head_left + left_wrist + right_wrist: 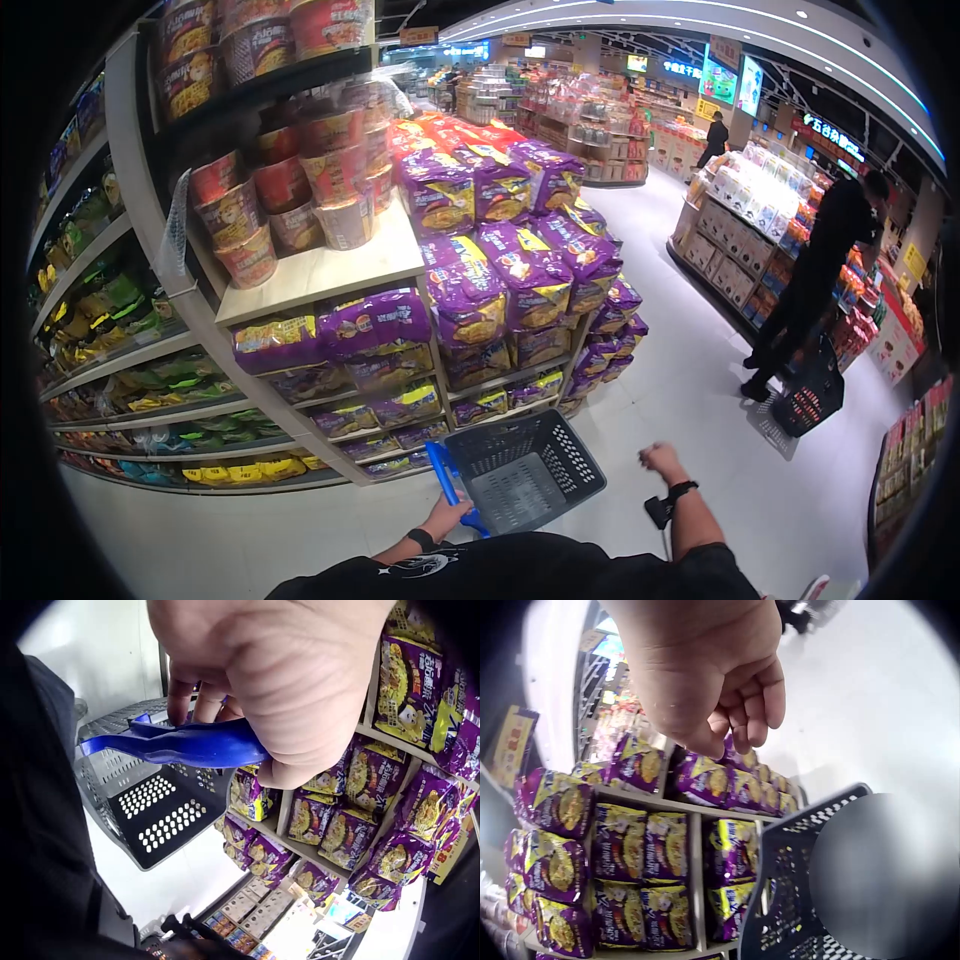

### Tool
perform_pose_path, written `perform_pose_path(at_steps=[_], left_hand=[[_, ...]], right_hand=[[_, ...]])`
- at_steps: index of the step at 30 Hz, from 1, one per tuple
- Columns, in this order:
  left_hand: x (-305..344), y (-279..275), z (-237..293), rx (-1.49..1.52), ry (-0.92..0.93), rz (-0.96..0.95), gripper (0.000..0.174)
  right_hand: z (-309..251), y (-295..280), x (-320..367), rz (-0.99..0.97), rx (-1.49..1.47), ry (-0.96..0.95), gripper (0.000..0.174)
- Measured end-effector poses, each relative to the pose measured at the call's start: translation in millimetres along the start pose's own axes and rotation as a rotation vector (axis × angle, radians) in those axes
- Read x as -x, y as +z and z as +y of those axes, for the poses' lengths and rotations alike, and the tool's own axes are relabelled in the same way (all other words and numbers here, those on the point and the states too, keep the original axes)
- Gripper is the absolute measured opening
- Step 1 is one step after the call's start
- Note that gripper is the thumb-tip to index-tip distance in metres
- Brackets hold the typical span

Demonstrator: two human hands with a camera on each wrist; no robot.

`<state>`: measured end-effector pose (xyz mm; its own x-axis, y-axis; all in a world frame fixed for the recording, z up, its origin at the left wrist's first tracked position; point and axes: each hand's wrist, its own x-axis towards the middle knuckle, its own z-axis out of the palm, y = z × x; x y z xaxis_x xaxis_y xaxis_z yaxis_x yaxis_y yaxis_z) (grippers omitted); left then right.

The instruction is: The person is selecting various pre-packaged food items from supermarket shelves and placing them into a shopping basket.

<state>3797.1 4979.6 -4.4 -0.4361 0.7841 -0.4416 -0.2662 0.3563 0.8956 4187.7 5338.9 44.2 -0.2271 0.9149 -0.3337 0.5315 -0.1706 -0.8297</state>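
My left hand (pixel 447 514) grips the blue handle (pixel 441 472) of a dark grey shopping basket (pixel 585 474). In the left wrist view its fingers curl over that blue handle (pixel 202 745), and the basket hangs below with its perforated wall showing. Nothing lies in the basket in the head view. To the right of the basket, my right hand (pixel 662 461) hangs in the air with loosely curled fingers. The right wrist view shows this hand (pixel 727 690) holding nothing, the basket's rim (pixel 810 806) below it.
Purple noodle packs (pixel 465 285) are stacked on the shelf end ahead, beside cup noodles (pixel 300 190) on a wooden board (pixel 330 265). Shelves of bagged goods (pixel 120 340) run along the left. On the right, a person (pixel 820 270) in dark clothes stands with a basket (pixel 808 395) on the aisle floor.
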Motion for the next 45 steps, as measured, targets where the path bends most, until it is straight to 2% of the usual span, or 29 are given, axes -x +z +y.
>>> perform_pose_path(at_steps=[2, 3, 6, 7, 8, 11, 12, 15, 17, 19, 20, 21, 22, 24, 28, 29, 32, 37, 40, 41, 44, 45], left_hand=[[-9, -7, -17, -0.011, 0.019, -0.006, 0.044], [-12, -9, -23, -0.017, 0.028, -0.012, 0.044], [3, -5, -6, -0.021, 0.030, 0.014, 0.047], [4, -3, -8, -0.051, 0.040, 0.048, 0.047], [3, -1, -13, -0.082, 0.049, 0.081, 0.047], [10, -2, -20, -0.171, 0.163, 0.142, 0.044], [15, -1, -23, -0.198, 0.214, 0.154, 0.042], [34, 0, -46, 0.228, 0.167, 0.460, 0.037], [60, 3, -62, 0.164, 0.084, 0.711, 0.028], [80, -7, -112, 0.027, -0.025, 0.909, 0.029], [96, -6, -147, 0.154, -0.097, 0.952, 0.026], [112, -3, -176, 0.289, -0.164, 1.003, 0.024], [128, 1, -202, 0.424, -0.224, 1.061, 0.021], [152, 27, -217, 0.495, -0.376, 1.052, 0.021], [163, 89, -235, 0.402, -0.521, 0.878, 0.022], [165, 105, -237, 0.376, -0.525, 0.834, 0.022], [165, 146, -244, 0.302, -0.504, 0.736, 0.023], [164, 188, -263, 0.232, -0.359, 0.623, 0.024], [160, 201, -278, 0.240, -0.264, 0.601, 0.024], [155, 213, -273, 0.243, -0.301, 0.726, 0.029], [149, 232, -269, 0.157, -0.382, 0.789, 0.032], [146, 234, -271, 0.158, -0.369, 0.737, 0.031]], right_hand=[[-56, -24, -32, 0.072, 0.198, -0.124, 0.020], [-81, -36, -54, 0.105, 0.207, -0.196, 0.023], [-190, -64, -95, 0.224, 0.358, -0.415, 0.030], [-230, -68, -102, 0.231, 0.316, -0.499, 0.031], [-268, -73, -110, 0.225, 0.310, -0.600, 0.020], [-360, -73, -145, 0.215, 0.226, -0.762, 0.027], [-391, -67, -147, 0.213, 0.206, -0.755, 0.031], [-447, -45, -184, 0.348, 0.273, -0.876, 0.049], [-469, -17, -225, 0.471, 0.297, -0.871, 0.056], [-490, -6, -183, 0.129, 0.392, -0.711, 0.063], [-504, -5, -167, -0.044, 0.441, -0.637, 0.067], [-499, 13, -228, -0.012, 0.596, -0.672, 0.069], [-501, 17, -223, 0.021, 0.686, -0.681, 0.070], [-496, 18, -194, 0.094, 0.869, -0.691, 0.072], [-472, 10, -209, 0.080, 0.653, -0.638, 0.065], [-468, 11, -219, 0.039, 0.570, -0.629, 0.060], [-457, 13, -244, -0.137, 0.539, -0.632, 0.060], [-453, 17, -231, -0.076, 0.703, -0.756, 0.048], [-446, 4, -236, -0.131, 0.455, -0.772, 0.047], [-442, 1, -239, -0.084, 0.423, -0.801, 0.044], [-443, -22, -236, 0.003, 0.405, -0.933, 0.042], [-446, -29, -237, 0.037, 0.442, -0.971, 0.039]])
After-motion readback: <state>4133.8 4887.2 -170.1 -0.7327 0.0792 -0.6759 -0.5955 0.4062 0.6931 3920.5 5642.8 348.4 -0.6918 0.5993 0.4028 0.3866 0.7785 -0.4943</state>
